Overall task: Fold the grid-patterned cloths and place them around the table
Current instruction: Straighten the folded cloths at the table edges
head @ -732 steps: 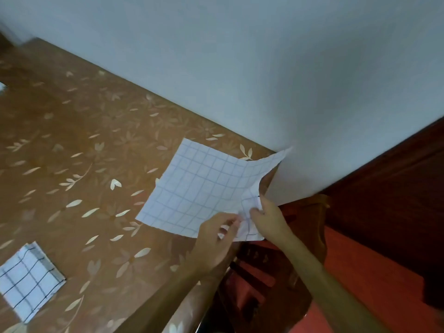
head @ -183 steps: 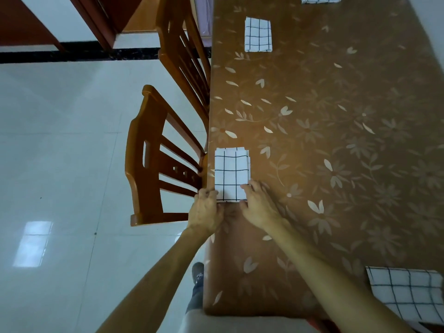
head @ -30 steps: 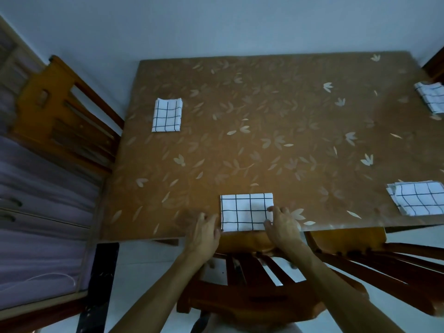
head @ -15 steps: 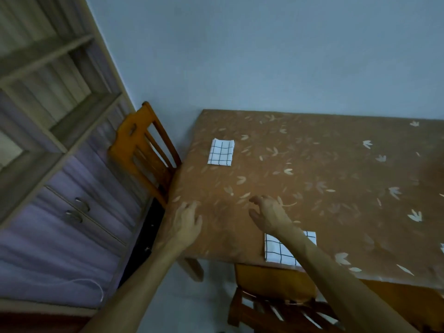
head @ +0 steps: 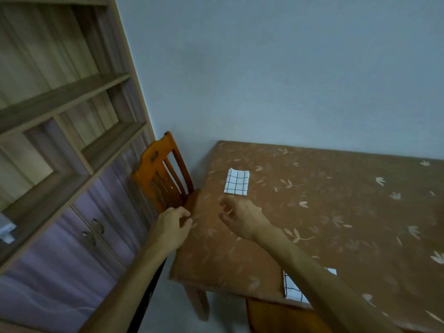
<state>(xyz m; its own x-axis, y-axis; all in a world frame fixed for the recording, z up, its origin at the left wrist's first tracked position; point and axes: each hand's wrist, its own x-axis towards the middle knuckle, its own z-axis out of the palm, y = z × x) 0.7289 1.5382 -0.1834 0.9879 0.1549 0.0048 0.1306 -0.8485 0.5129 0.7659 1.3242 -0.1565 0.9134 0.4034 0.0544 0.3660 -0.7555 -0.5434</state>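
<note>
While nothing is held, the left hand [head: 171, 227] is seen loosely curled at the left edge of the table [head: 336, 212], the right hand [head: 242, 219] likewise above its top. One folded cloth [head: 237, 181] is laid near its far-left corner; a second cloth [head: 292, 288], at its near edge, is half covered by the right forearm.

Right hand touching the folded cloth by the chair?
Apart. Head view: bare table shows between the right hand and the folded cloth.

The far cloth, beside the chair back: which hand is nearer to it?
Right. The right hand hovers just in front of the far cloth, not touching it. The left hand is further off, at the left edge of the table.
</note>
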